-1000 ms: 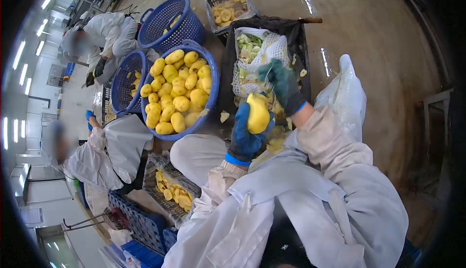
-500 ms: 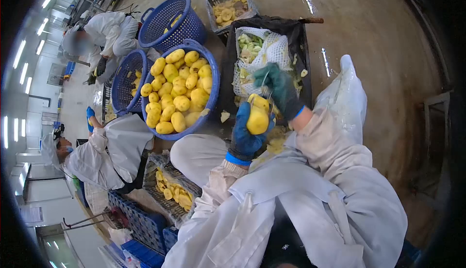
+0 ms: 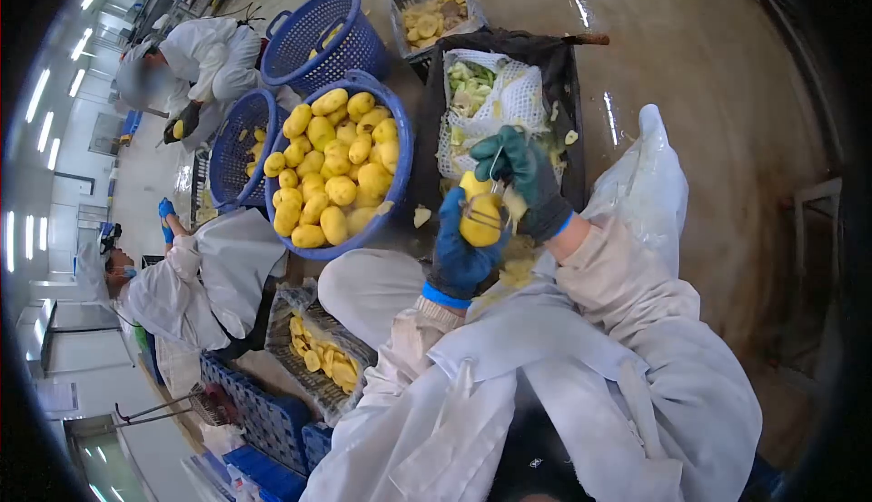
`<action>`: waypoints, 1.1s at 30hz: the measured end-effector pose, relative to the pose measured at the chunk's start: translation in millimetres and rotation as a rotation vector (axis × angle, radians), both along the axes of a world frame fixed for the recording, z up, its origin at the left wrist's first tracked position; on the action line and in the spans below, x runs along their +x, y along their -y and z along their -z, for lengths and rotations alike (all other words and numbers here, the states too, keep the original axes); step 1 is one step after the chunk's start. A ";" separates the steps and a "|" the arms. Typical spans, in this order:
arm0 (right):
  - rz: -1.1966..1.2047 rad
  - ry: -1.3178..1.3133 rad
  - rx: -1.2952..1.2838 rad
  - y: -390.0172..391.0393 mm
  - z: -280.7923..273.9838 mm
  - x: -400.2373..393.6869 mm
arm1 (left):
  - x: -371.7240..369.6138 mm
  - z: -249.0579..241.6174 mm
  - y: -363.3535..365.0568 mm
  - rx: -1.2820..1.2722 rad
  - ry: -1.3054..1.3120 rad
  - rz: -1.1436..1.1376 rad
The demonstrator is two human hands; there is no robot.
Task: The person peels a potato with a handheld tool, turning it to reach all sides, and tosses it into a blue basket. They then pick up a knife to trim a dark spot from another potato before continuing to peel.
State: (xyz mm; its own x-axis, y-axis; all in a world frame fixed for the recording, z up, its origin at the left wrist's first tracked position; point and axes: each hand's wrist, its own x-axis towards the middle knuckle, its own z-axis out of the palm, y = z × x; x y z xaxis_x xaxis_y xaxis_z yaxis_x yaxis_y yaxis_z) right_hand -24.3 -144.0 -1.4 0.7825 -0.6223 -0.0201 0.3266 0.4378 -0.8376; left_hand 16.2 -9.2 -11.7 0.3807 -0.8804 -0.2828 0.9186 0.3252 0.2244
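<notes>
My left hand point(image 3: 460, 249), in a blue glove, is wrapped around a yellow potato point(image 3: 478, 227) whose surface is partly peeled. Gripped by my green-gloved right hand point(image 3: 529, 182) is a metal peeler point(image 3: 496, 173); its head lies against the potato. A strip of peel hangs beside the blade. Just beyond both hands is a black crate point(image 3: 568, 93) lined with white netting point(image 3: 504, 107), holding green and pale scraps. Left of them a blue basket point(image 3: 406, 152) is heaped with yellow potatoes point(image 3: 341, 193).
Two more blue baskets point(image 3: 368, 59) stand behind the full one. A small crate of scraps point(image 3: 434, 16) sits at the back, and a lined crate of yellow slices point(image 3: 322, 357) at lower left. Two people point(image 3: 204, 288) in white work on the left. The floor point(image 3: 690, 66) looks wet.
My right hand has shifted slightly left, and the peeler head now shows against the potato. The potato has turned a little in my left hand.
</notes>
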 end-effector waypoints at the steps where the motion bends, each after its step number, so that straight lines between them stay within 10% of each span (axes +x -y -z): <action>1: 0.070 0.025 -0.015 9.4 19.4 6.8 | 2.7 3.6 -1.9 -0.068 0.058 0.073; 13: 0.137 -0.007 -0.057 49.8 27.3 1.8 | 0.0 -13.7 -5.4 0.005 0.078 0.057; 18: 0.056 0.073 0.043 17.3 24.1 7.3 | -7.5 10.0 -1.5 0.131 0.471 -0.066; 21: 0.177 0.100 -0.003 51.4 38.6 5.4 | 1.5 -21.0 -2.5 0.066 0.176 0.015; 26: 0.063 0.157 0.085 22.6 31.0 12.0 | 5.1 47.4 -0.2 0.461 0.969 -0.228; 28: 0.183 0.032 0.101 46.3 19.0 4.3 | 2.8 -0.1 -4.0 0.202 0.531 -0.090; 33: 0.083 0.054 -0.095 11.5 25.5 11.5 | 2.8 27.5 2.2 0.364 1.101 -0.252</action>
State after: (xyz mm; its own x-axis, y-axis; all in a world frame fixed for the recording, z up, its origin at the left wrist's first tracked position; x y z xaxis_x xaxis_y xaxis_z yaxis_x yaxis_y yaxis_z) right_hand -12.8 -155.5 -26.9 0.7266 -0.6820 0.0830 0.4045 0.3271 -0.8540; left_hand 19.0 -11.4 -39.2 0.7266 -0.6815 0.0870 0.0931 0.2231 0.9703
